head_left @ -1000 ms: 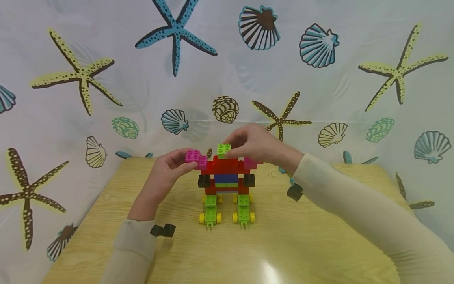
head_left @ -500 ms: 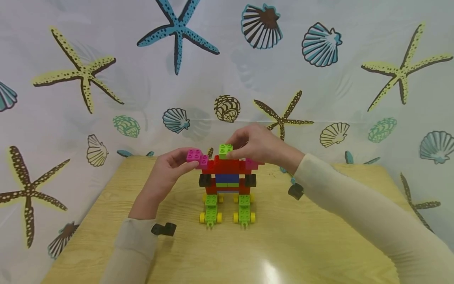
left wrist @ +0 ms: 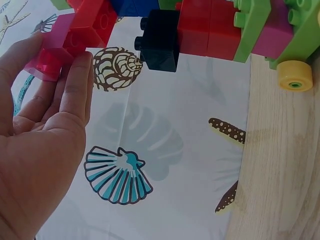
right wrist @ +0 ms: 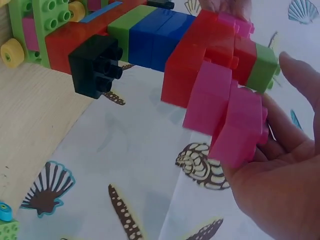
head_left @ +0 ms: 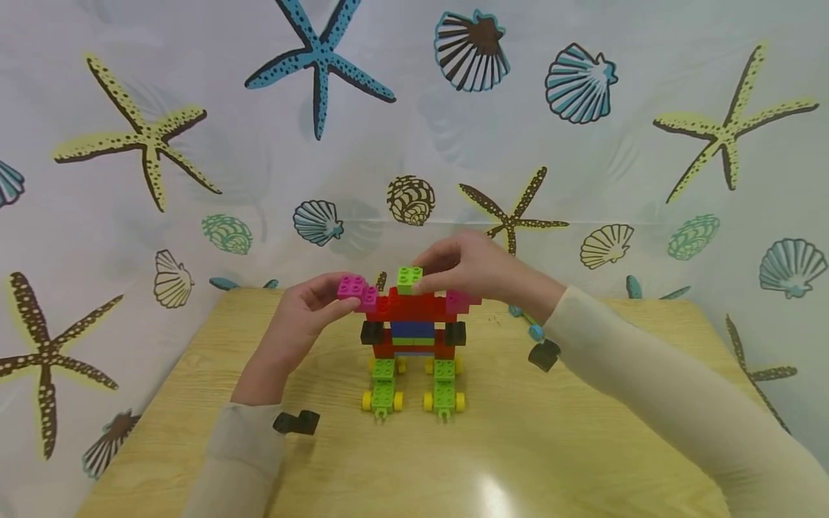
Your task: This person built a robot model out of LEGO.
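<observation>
A figure of chunky toy building bricks stands upright on the table, with a red body (head_left: 416, 308), blue bricks (head_left: 412, 329) and black side bricks (head_left: 372, 333). My left hand (head_left: 291, 331) pinches the pink brick (head_left: 352, 285) on its left side between thumb and fingers. On top, my right hand (head_left: 476, 267) pinches a lime green brick (head_left: 409, 279). In the right wrist view, that green brick (right wrist: 264, 68) lies against a red brick, and pink bricks (right wrist: 237, 126) jut out near my palm. My left fingers lie along the pink brick (left wrist: 62, 36) in the left wrist view.
Green wheeled bases (head_left: 383, 396) with yellow wheels support the figure on the wooden table (head_left: 550, 446). Behind my right wrist lies a small green and blue toy piece (head_left: 535, 332). A white cloth (head_left: 363, 165) printed with shells and starfish hangs behind the table.
Both hands keep their hold on the same bricks. The right hand has shifted very slightly, and the head view has tilted a little. Otherwise the figure stands as before.
</observation>
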